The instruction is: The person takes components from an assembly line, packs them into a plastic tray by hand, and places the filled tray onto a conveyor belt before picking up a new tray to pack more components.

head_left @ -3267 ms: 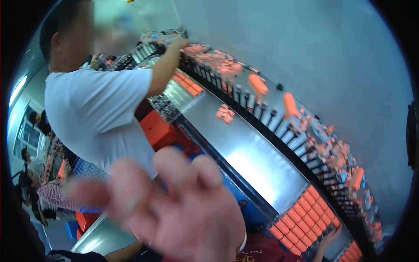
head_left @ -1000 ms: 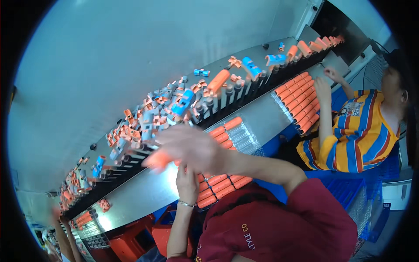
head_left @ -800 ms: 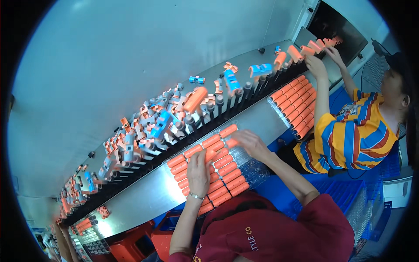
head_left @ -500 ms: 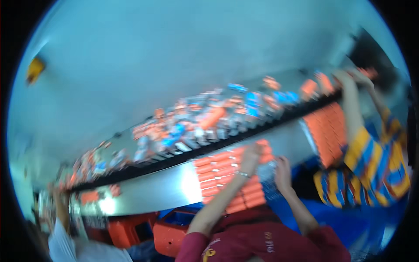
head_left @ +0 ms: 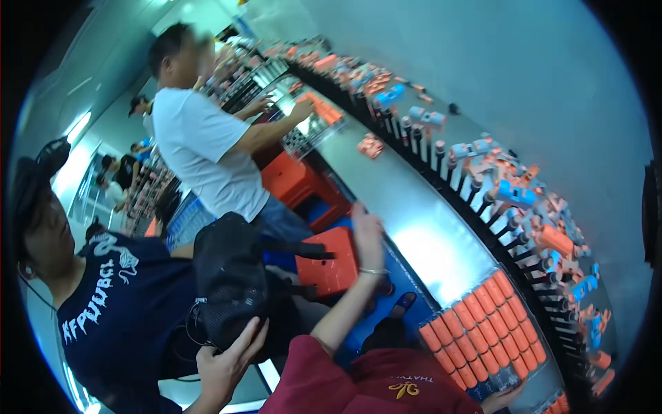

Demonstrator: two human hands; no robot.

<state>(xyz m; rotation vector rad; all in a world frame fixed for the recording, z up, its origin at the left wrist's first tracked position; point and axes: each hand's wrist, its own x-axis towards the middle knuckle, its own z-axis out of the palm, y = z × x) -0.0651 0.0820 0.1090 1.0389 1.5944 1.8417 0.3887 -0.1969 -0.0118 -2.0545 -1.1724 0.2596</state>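
My left hand [head_left: 367, 238], with a bracelet at the wrist, is raised over the gap beside the metal bench. Its fingers look stretched out, slightly blurred, and nothing shows in them. My right hand [head_left: 505, 399] lies low at the near edge of a block of orange rounded pieces [head_left: 483, 324], set in tight rows on the bench. Its fingers seem extended by the edge, touching or very near a clear plastic-looking patch [head_left: 507, 378] among the rows.
Along the metal bench [head_left: 434, 241] runs a black rack [head_left: 476, 228] heaped with orange, blue and grey parts. Red stools [head_left: 331, 255] stand beside it. At left, a person in black is beside a black bag [head_left: 231, 276]; a person in white [head_left: 200, 145] works farther along.
My view has swung left, bringing the nearby people and the bag into sight. My left hand has left the orange rows and risen away; my right hand stays near them.
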